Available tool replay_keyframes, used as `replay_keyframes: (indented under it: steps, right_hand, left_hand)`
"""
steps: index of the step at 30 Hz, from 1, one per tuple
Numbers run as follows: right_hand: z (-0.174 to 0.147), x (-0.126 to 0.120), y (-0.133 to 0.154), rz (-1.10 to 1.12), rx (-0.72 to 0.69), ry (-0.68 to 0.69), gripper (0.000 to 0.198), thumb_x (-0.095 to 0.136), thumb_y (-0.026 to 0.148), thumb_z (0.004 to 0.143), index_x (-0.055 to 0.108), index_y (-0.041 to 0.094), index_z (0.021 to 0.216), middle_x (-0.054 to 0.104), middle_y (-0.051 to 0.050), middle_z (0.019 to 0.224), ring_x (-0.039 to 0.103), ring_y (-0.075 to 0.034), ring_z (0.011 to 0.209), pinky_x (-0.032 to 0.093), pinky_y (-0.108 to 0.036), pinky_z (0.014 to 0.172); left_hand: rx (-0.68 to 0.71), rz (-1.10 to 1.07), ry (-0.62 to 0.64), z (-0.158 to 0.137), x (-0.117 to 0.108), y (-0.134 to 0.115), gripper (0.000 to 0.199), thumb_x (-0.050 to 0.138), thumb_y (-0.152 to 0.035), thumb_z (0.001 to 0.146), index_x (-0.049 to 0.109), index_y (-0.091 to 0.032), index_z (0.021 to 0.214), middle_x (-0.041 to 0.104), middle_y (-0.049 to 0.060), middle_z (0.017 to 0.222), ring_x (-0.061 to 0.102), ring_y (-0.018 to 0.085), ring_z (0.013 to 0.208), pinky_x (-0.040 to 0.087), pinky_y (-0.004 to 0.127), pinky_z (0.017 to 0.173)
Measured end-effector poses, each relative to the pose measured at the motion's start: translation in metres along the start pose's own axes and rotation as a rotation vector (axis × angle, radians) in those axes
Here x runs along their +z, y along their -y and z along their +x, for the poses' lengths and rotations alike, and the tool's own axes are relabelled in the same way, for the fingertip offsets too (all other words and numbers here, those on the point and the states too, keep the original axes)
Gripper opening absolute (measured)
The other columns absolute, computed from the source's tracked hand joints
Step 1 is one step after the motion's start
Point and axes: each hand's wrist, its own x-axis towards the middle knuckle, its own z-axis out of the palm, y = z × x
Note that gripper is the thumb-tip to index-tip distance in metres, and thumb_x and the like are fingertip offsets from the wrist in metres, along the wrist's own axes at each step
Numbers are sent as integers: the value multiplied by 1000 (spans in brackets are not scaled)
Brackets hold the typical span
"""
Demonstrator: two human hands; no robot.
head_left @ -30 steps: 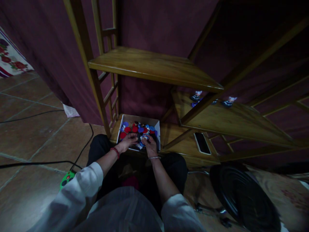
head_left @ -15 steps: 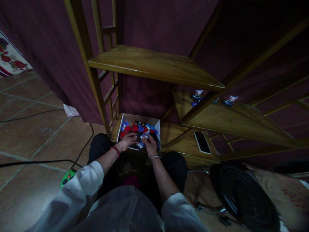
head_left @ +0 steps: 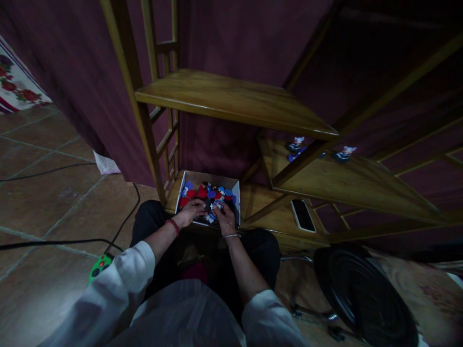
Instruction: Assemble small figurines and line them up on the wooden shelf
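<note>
A shallow white cardboard box (head_left: pixel 222 181) stands on the low wooden shelf in front of me, full of small figurines and round red, blue and black pieces. Over its near side, my left hand (head_left: pixel 191 212) is closed with its fingertips on a dark round piece (head_left: pixel 207 204), which looks like a figurine base. Close beside it, my right hand (head_left: pixel 226 220) pinches a small white-and-blue figurine (head_left: pixel 216 206). The two pieces are very near each other; whether they touch I cannot tell.
Above the box juts a wooden shelf board (head_left: pixel 224 99). Figurines (head_left: pixel 345 153) stand on the slanting shelf at right, and a phone (head_left: pixel 303 215) lies below it. A black round stool (head_left: pixel 361 289) is at my right. A green device (head_left: pixel 99 267) with cables lies on the tiled floor.
The view has shifted very slightly. Both hands stay over the box with the same pieces, with hardly any visible movement of the fingers.
</note>
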Motion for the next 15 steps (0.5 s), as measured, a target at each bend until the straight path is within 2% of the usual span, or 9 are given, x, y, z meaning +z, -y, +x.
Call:
replay_keyframes:
  steps: [15]
  right_hand:
    - [-1,2,3,15,4,-13,42,75,45,52,65,20,85,65,2,66,63,-16,60,52,-30,59]
  left_hand:
    - [-23,23,-13,-1,2,-1,25,76,-19,61,55,-13,72,57,1,72,59,12,70,51,33,77]
